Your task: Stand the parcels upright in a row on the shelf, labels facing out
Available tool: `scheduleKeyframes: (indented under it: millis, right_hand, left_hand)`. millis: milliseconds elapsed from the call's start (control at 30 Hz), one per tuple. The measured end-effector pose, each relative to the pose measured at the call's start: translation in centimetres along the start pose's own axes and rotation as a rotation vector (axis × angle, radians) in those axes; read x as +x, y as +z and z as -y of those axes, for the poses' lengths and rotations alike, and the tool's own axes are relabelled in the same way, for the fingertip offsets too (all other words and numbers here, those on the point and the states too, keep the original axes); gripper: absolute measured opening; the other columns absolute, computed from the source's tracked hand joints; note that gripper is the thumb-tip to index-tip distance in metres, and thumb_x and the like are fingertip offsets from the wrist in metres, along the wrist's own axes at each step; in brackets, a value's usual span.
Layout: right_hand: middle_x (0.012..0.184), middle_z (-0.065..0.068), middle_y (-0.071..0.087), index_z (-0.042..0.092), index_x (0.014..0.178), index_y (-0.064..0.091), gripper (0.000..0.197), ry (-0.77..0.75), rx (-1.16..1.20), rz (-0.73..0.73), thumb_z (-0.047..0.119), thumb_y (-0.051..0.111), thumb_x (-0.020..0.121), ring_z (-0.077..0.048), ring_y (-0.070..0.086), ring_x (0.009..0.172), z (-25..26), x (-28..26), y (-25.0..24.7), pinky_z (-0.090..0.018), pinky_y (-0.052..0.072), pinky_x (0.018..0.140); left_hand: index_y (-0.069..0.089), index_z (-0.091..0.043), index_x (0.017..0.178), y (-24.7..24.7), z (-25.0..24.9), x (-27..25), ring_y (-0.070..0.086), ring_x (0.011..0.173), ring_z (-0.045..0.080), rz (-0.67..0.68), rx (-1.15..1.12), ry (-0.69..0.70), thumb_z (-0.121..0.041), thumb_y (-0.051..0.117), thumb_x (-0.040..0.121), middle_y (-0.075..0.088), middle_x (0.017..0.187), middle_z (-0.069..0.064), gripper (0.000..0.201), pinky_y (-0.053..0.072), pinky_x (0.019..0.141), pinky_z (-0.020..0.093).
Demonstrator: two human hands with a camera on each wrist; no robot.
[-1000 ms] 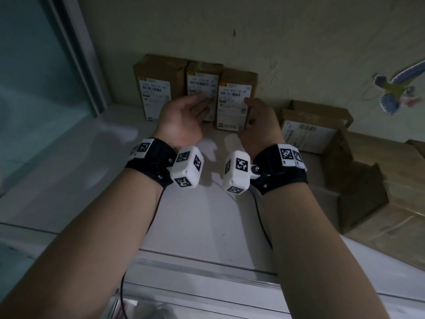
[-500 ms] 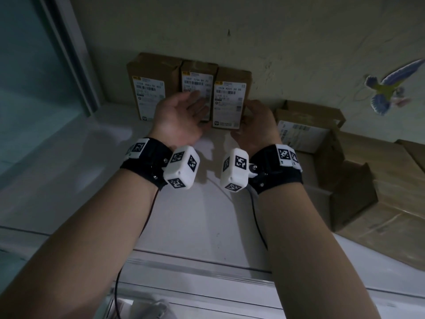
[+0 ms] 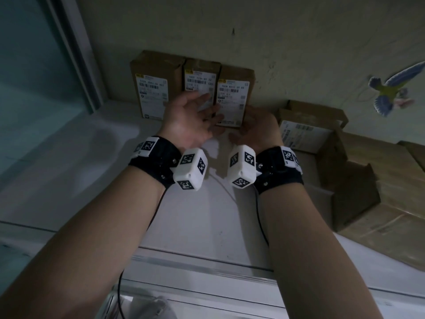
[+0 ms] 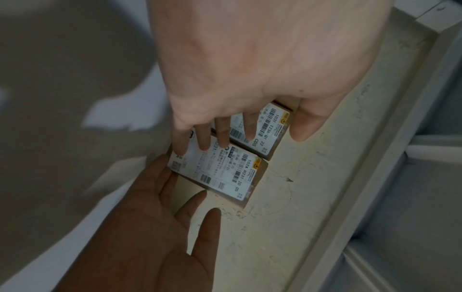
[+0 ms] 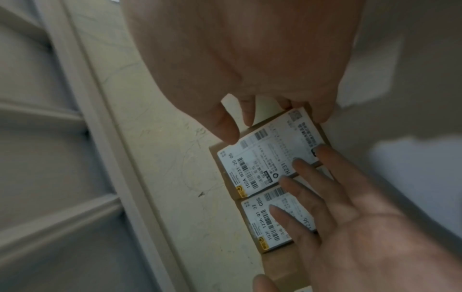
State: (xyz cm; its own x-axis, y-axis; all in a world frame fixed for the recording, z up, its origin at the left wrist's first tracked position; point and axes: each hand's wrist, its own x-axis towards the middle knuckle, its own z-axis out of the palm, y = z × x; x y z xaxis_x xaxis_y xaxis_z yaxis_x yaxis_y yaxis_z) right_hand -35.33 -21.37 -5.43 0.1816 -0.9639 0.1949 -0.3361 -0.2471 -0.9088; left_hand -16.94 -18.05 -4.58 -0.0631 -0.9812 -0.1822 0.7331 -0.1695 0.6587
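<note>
Three brown parcels stand upright in a row against the wall on the white shelf (image 3: pixel 69 162), white labels facing me: left parcel (image 3: pixel 149 88), middle parcel (image 3: pixel 199 74) and third parcel (image 3: pixel 232 88). My left hand (image 3: pixel 202 109) is open, and its straight fingers (image 4: pixel 203 142) lie across the labels of the middle parcel (image 4: pixel 271 130) and third parcel (image 4: pixel 225 170). My right hand (image 3: pixel 257 125) is open beside the third parcel's right side. Its fingertips (image 5: pixel 225 130) touch that parcel's (image 5: pixel 265 164) edge.
A fourth labelled parcel (image 3: pixel 305 132) lies flat to the right, beside several brown cardboard boxes (image 3: pixel 368 180). A bird sticker (image 3: pixel 391 88) is on the wall. A window frame (image 3: pixel 76 54) bounds the shelf on the left.
Both hands have drawn back slightly toward me from the third parcel. The three standing parcels have not moved.
</note>
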Motion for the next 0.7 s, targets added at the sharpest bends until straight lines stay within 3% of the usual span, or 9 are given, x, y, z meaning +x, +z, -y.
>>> scheduleKeyframes:
  millis: [67, 133, 233, 367, 433, 533, 633, 700]
  right_hand:
    - [0.129, -0.009, 0.076, 0.003, 0.139, 0.066, 0.060, -0.016, -0.030, 0.000, -0.009, 0.080, 0.082, -0.010, 0.072, 0.109, 0.0, -0.3, -0.1, -0.014, 0.060, 0.091]
    - [0.130, -0.007, 0.075, 0.003, 0.139, 0.065, 0.061, -0.019, -0.036, 0.003, -0.008, 0.082, 0.082, -0.008, 0.070, 0.107, 0.0, -0.4, -0.1, -0.012, 0.059, 0.088]
    - [0.137, -0.008, 0.071, 0.003, 0.144, 0.061, 0.067, -0.013, -0.076, 0.007, -0.008, 0.083, 0.082, -0.006, 0.065, 0.108, 0.2, -0.3, -0.2, -0.002, 0.054, 0.079]
    - [0.146, -0.007, 0.066, 0.007, 0.151, 0.055, 0.075, -0.006, -0.123, -0.020, -0.006, 0.083, 0.083, -0.007, 0.062, 0.113, 0.9, -0.9, -0.2, -0.014, 0.053, 0.094]
    - [0.151, -0.006, 0.061, 0.008, 0.153, 0.052, 0.078, 0.024, -0.130, -0.030, -0.005, 0.083, 0.084, -0.015, 0.064, 0.125, 1.1, -1.1, -0.3, -0.020, 0.051, 0.101]
    - [0.155, -0.004, 0.057, 0.010, 0.156, 0.047, 0.082, 0.038, -0.165, -0.027, -0.003, 0.084, 0.084, -0.022, 0.061, 0.135, 1.3, -1.3, -0.5, -0.026, 0.052, 0.106]
    - [0.155, -0.005, 0.056, 0.009, 0.156, 0.046, 0.080, 0.026, -0.204, -0.029, -0.001, 0.083, 0.085, -0.021, 0.059, 0.137, 1.4, -1.4, -0.6, -0.022, 0.048, 0.102]
    - [0.156, -0.005, 0.055, 0.009, 0.157, 0.044, 0.080, 0.056, -0.138, -0.030, -0.004, 0.080, 0.087, -0.022, 0.057, 0.139, 1.5, -1.2, -0.4, -0.026, 0.047, 0.107]
  left_hand:
    - [0.056, -0.012, 0.150, 0.2, 0.1, 0.1, 0.051, 0.138, 0.041, -0.022, 0.007, 0.007, -0.035, 0.054, 0.098, 0.053, 0.156, 0.023, 0.057, 0.030, 0.123, 0.057]
    - [0.051, -0.014, 0.155, 0.4, 0.2, 0.1, 0.050, 0.137, 0.039, -0.036, 0.005, 0.030, -0.037, 0.052, 0.099, 0.055, 0.152, 0.025, 0.060, 0.026, 0.125, 0.055]
    - [0.055, -0.015, 0.152, 0.2, 0.2, 0.2, 0.045, 0.143, 0.039, -0.053, -0.013, 0.051, -0.040, 0.051, 0.097, 0.056, 0.150, 0.025, 0.060, 0.024, 0.126, 0.053]
    - [0.062, -0.012, 0.139, 0.2, -0.1, -0.1, 0.053, 0.140, 0.037, -0.064, -0.003, 0.104, -0.038, 0.054, 0.095, 0.060, 0.150, 0.021, 0.052, 0.032, 0.122, 0.053]
    - [0.065, -0.013, 0.126, 0.0, -0.4, -0.2, 0.061, 0.129, 0.034, -0.055, -0.031, 0.192, -0.033, 0.054, 0.096, 0.067, 0.137, 0.016, 0.037, 0.040, 0.117, 0.049]
    - [0.066, -0.013, 0.117, -0.2, -1.7, -0.7, 0.064, 0.114, 0.029, -0.060, -0.055, 0.333, -0.027, 0.051, 0.097, 0.070, 0.115, 0.010, 0.029, 0.051, 0.098, 0.043]
    - [0.067, -0.013, 0.119, -0.8, -3.0, -1.0, 0.064, 0.097, 0.022, -0.190, -0.109, 0.489, -0.021, 0.052, 0.099, 0.070, 0.101, 0.006, 0.026, 0.051, 0.085, 0.035]
    - [0.066, -0.014, 0.115, -1.2, -3.5, -1.2, 0.060, 0.080, 0.014, -0.335, -0.098, 0.618, -0.017, 0.053, 0.100, 0.071, 0.094, 0.008, 0.020, 0.047, 0.078, 0.030]
